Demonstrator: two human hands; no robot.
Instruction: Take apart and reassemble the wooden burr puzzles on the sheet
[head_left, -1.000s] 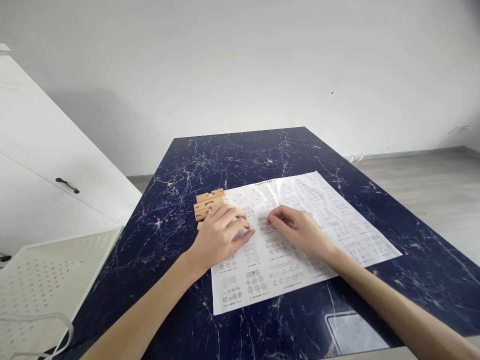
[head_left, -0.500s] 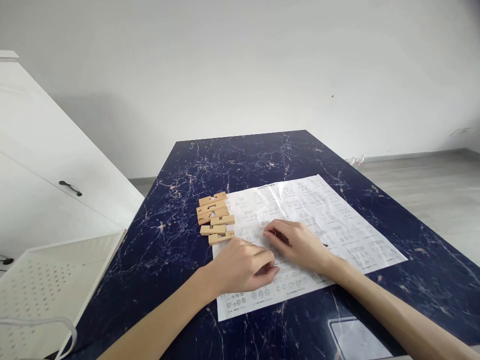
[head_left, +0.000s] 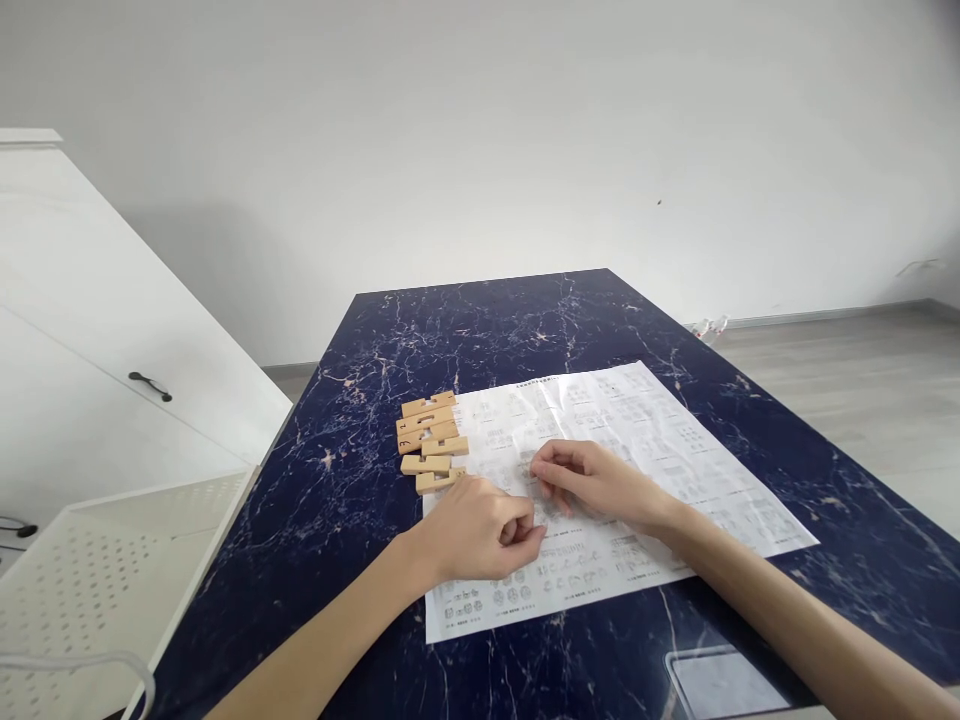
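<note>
My left hand (head_left: 484, 528) rests on the lower left of a large printed paper sheet (head_left: 720, 490). Its fingers are curled in, thumb against them, and nothing shows in them. My right hand (head_left: 589, 480) lies near the middle of the sheet, palm down. Thumb and forefinger come together at the tips, with no object visible between them. Just beyond my left hand, several notched wooden blocks (head_left: 426, 428) lie in a staggered column along the sheet's left edge, some with handwritten numbers. The nearest block (head_left: 435, 484) is close to my left knuckles, its right end partly hidden.
The sheet lies on a dark blue marbled table (head_left: 480, 330). A phone-like flat object (head_left: 724, 682) sits at the near edge beside my right forearm. On the left are a white cabinet (head_left: 90, 290) and a perforated white surface (head_left: 90, 570) with a cable (head_left: 82, 660).
The view has shifted slightly. My right hand's lower fingers have loosened from the curl, while my left hand stays in about the same place. The blocks remain in their column.
</note>
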